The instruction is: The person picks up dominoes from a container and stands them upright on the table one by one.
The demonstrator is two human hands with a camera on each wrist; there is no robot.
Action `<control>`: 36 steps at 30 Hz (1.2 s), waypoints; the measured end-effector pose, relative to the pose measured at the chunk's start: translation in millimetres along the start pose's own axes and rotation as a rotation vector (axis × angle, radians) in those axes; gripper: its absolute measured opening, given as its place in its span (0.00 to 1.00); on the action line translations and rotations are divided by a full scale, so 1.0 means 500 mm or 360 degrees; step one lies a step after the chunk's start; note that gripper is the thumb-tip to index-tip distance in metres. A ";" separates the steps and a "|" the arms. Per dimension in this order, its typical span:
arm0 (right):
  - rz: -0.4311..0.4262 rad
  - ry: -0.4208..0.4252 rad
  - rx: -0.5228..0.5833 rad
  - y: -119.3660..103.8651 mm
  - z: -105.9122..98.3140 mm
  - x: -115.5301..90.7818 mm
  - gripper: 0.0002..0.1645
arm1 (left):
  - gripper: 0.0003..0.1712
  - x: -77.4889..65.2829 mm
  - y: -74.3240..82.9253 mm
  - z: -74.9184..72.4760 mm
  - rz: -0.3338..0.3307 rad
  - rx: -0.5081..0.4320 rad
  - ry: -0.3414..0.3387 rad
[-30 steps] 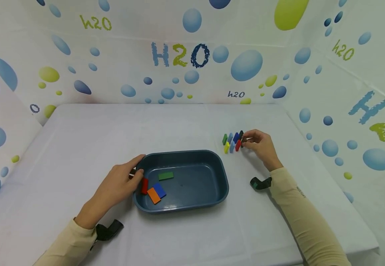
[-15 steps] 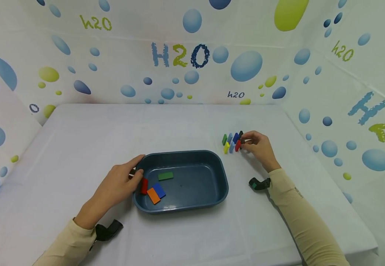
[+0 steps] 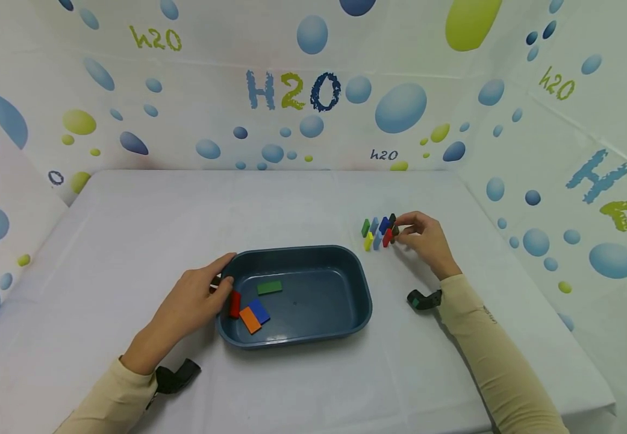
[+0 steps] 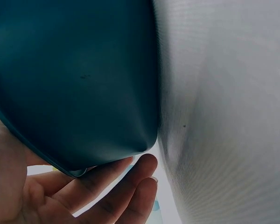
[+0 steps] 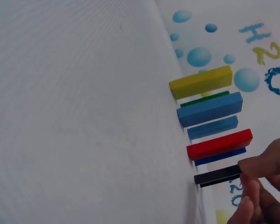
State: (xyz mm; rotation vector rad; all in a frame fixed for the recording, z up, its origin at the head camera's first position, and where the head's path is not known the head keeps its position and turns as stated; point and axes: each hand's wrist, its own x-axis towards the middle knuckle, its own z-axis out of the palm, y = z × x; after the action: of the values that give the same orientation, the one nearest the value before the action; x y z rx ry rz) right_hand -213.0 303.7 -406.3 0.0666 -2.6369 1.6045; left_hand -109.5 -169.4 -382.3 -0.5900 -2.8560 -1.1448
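My left hand (image 3: 194,304) grips the left end of a dark blue plastic tub (image 3: 297,343), thumb over the rim and fingers outside its wall. In the left wrist view those fingers (image 4: 107,198) lie beside the tub's corner. My right hand (image 3: 427,241) pinches a black domino (image 5: 217,176) by its upper end, at the right end of two short rows of upright dominoes. Beside it stand red (image 5: 219,144), light blue (image 5: 210,109) and yellow (image 5: 200,82) dominoes. Behind these are green, light blue, dark blue and black ones, partly hidden in the right wrist view.
Inside the tub lie green (image 3: 270,287), red (image 3: 235,304), blue (image 3: 259,311) and orange (image 3: 250,320) dominoes, near its left end. A white cloth (image 3: 183,211) covers the table, and printed sheeting (image 3: 199,90) hangs behind and at the sides.
My right hand shifts only very slightly at the black domino. The left hand, the tub and the other dominoes stay where they were.
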 end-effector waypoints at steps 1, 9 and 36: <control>-0.0015 0.0005 -0.0004 -0.004 -0.004 -0.001 0.22 | 0.28 0.000 0.000 0.000 0.0001 0.0001 0.0003; -0.0189 0.0086 -0.0116 -0.076 -0.027 -0.016 0.24 | 0.28 0.002 -0.002 -0.001 0.0021 0.0016 -0.0004; -0.0824 -0.0684 0.0095 -0.316 0.188 -0.055 0.14 | 0.27 -0.002 0.015 0.010 -0.0069 0.0108 0.0177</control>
State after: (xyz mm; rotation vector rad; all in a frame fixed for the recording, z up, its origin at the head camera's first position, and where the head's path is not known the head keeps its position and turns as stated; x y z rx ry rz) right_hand -177.4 147.9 -311.2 1.1076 -2.5206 1.6066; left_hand -105.2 -161.7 -381.2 -0.4493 -2.8130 -1.0463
